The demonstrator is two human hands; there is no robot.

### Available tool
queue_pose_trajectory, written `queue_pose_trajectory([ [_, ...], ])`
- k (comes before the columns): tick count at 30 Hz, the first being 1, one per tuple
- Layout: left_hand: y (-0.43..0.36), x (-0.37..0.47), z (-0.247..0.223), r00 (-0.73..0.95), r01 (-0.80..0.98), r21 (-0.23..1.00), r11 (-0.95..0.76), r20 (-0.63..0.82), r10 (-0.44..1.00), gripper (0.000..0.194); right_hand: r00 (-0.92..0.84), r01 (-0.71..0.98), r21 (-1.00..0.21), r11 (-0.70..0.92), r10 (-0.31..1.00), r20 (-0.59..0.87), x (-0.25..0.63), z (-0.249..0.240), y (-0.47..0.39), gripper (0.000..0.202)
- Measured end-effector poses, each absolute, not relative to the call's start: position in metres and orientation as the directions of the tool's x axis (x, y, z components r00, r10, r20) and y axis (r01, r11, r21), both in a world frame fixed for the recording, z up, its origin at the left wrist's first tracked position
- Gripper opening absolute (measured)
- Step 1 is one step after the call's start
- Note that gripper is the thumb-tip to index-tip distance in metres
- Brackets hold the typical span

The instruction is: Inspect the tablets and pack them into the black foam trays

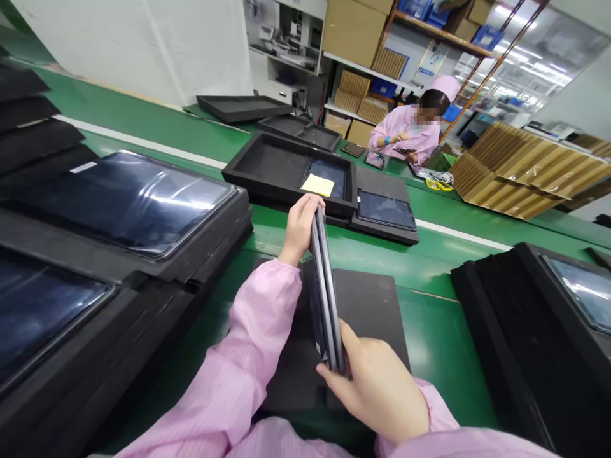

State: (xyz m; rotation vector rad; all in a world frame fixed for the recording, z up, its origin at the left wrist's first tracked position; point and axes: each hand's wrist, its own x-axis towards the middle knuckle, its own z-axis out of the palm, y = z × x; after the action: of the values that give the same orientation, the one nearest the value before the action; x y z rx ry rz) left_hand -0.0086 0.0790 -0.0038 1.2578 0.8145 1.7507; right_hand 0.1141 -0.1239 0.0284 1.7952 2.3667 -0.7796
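Observation:
Two tablets stand on edge, face against back, held between my hands above a black foam tray. My left hand grips their far end, fingers closed over the top edge. At the near end, my right hand pinches them between thumb and fingers. Only the narrow edges and part of the left tablet's dark face show. Beyond my left hand, a foam tray holds a tablet with a yellow paper note on it. Beside that tray, another tablet lies in black foam.
Stacked foam trays with film-covered tablets rise at the left. More foam trays stand at the right. Across the green bench, a co-worker in pink handles something small. Cardboard dividers sit at the far right.

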Motion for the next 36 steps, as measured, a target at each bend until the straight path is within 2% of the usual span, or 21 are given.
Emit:
queue_pose_trajectory([
  [6,0.081,-0.007,-0.006,-0.142,-0.286,0.838,-0.465,0.443,0.885,0.03,-0.306,0.892,-0.427,0.148,0.893,-0.33,0.118,0.032,-0.121,0.037],
  [11,0.078,-0.005,-0.004,-0.154,-0.311,0.826,-0.47,0.444,0.882,0.04,-0.303,0.883,-0.454,0.121,0.886,-0.352,0.122,0.034,-0.118,0.031],
  [15,0.07,-0.001,0.0,-0.153,-0.319,0.823,-0.471,0.446,0.882,0.053,-0.29,0.899,-0.422,0.119,0.883,-0.369,0.126,0.034,-0.119,0.033],
  [21,0.052,0.004,0.013,-0.105,-0.299,0.821,-0.487,0.479,0.871,0.069,-0.269,0.944,-0.296,0.146,0.859,-0.435,0.123,0.038,-0.123,0.038],
  [26,0.036,0.005,0.018,-0.001,-0.279,0.795,-0.538,0.56,0.828,0.071,-0.264,0.941,-0.322,0.105,0.824,-0.501,0.123,0.045,-0.128,0.047],
  [28,0.032,0.006,0.019,0.039,-0.278,0.786,-0.552,0.583,0.811,0.068,-0.304,0.913,-0.393,0.109,0.824,-0.477,0.13,0.046,-0.129,0.053],
  [30,0.029,0.006,0.02,0.085,-0.265,0.781,-0.566,0.604,0.792,0.06,-0.403,0.825,-0.549,0.135,0.822,-0.402,0.141,0.044,-0.127,0.06],
  [32,0.024,0.007,0.023,0.142,-0.255,0.756,-0.602,0.646,0.75,0.049,-0.447,0.693,-0.705,0.151,0.857,-0.256,0.15,0.041,-0.123,0.068],
  [36,0.01,0.009,0.029,0.274,-0.201,0.695,-0.69,0.716,0.642,0.038,-0.301,0.492,-0.855,0.162,0.954,0.008,0.155,0.034,-0.113,0.065],
])
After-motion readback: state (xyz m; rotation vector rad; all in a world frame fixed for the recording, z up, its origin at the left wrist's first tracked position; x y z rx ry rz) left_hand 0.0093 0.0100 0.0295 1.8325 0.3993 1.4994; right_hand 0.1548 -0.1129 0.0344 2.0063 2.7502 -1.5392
